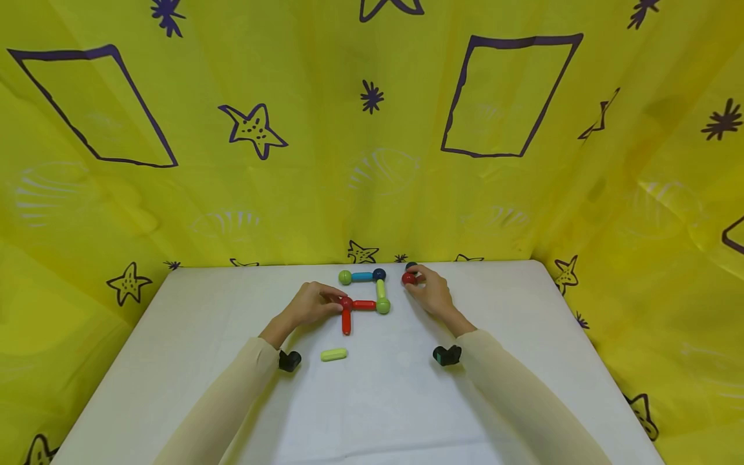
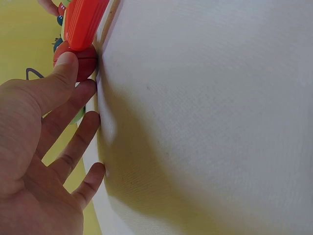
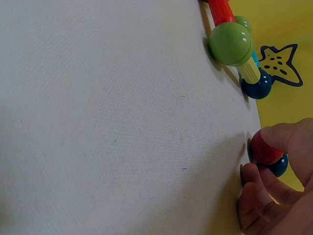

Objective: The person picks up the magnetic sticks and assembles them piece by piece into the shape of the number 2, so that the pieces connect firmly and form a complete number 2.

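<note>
Lying nearest on the white counter (image 1: 383,400), a loose yellow-green rod (image 1: 334,354) had its long axis running left to right, its right end slightly farther away. It sat on the near side of the left hand (image 1: 308,307) and a little to its right, so that hand was closer to it than the other.

Beyond it, a red rod (image 1: 347,322) pointed nearward from a red ball (image 1: 346,303), which the left hand pinched between thumb and forefinger, its remaining fingers spread loosely. This ball made the near left corner of a chain: a second red rod (image 1: 365,305) ran right to a green ball (image 1: 383,305), a pale green rod (image 1: 380,289) led away to a dark blue ball (image 1: 379,274), and a blue rod (image 1: 362,276) turned back left to a far green ball (image 1: 345,277).

To the right, apart from the chain, the right hand (image 1: 433,294) gripped another red ball (image 1: 409,278), with another dark blue ball (image 1: 411,265) just beyond, partly hidden. The relation that seemed to count was that the chain lay left of this gripped ball, its blue corner closest.

Both forearms reached in from the near side, hands turned inward. Farthest hung a yellow curtain (image 1: 314,206).
</note>
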A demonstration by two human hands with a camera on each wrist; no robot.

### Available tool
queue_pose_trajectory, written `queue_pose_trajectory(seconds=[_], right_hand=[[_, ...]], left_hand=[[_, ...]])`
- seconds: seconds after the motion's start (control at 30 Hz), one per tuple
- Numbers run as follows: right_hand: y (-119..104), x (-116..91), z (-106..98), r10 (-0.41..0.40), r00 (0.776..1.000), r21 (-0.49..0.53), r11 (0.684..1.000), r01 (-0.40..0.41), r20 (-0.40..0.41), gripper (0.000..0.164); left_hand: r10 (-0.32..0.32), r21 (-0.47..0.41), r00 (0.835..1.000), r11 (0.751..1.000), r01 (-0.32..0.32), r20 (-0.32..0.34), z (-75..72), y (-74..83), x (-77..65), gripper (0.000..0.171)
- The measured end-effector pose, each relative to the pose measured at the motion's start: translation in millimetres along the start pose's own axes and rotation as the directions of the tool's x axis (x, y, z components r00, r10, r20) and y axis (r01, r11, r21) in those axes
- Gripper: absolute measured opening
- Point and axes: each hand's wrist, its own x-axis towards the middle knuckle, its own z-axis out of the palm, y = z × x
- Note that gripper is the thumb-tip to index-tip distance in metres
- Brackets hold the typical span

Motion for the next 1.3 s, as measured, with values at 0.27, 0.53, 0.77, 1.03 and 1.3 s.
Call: queue_pose_trajectory(seconds=[0.27,0.53,0.77,1.03,1.3], right_hand=[[-0.4,-1.9,0.2,0.019,1.000,-0.005,1.000,-0.019,-0.011,0.037],[-2.2,-4.4,0.4,0.015,1.000,0.009,1.000,-0.015,-0.019,0.036],[-1.2,-5.5,-0.2,0.007,1.000,0.008,1.000,-0.007,-0.013,0.035],[-2.1,-9.7,-4.2,-0.035,0.999,0.001,0.999,0.035,0.005,0.031],[-6.6,-18.1,-15.0,-0.090,0.993,0.048,0.995,0.086,0.079,0.031]], left_hand=[[-0.016,0.003,1.000,1.000,0.016,0.002,0.3,0.0,-0.3,0.027],[-0.017,0.007,1.000,1.000,0.017,-0.006,-0.9,1.2,-1.3,0.027],[-0.027,0.014,1.000,1.000,0.027,-0.003,-0.1,0.8,-0.5,0.027],[-0.030,0.014,1.000,0.999,0.029,0.007,0.0,1.9,0.7,0.027],[-0.028,0.022,1.000,0.999,0.028,0.006,-1.2,3.9,0.1,0.027]])
